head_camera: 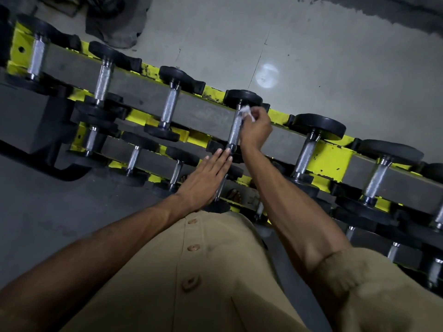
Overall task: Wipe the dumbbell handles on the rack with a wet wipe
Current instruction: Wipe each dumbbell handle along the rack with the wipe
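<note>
Nearest the camera: tan buttoned shirt [191, 271], both bare forearms reaching out from it toward the rack [333, 159]

Left hand [206, 178]: flat, fingers straight and together, palm down. Fingertips sit at the near end of the dumbbell [236, 123] being wiped, touching or just short of its near black head, cannot tell which. The hand lies over a lower-tier dumbbell handle and grips nothing

Right arm runs further out, wrist bent, sleeve rolled at the elbow. Right hand [256, 130] is just beside the right side of the knurled steel handle, fingers curled, pinching a crumpled white wet wipe [247, 111]. The wipe is at the far end of that handle, against it just under the far black head

That dumbbell is fourth from the left on the top tier of the yellow rack, lying across the grey rail like the others. Further dumbbells on both sides, and a lower tier nearer the body

Beyond the rack: grey tiled floor [335, 56] with a round bright light spot [267, 75], dark cloth [115, 22] heaped at top left
</note>
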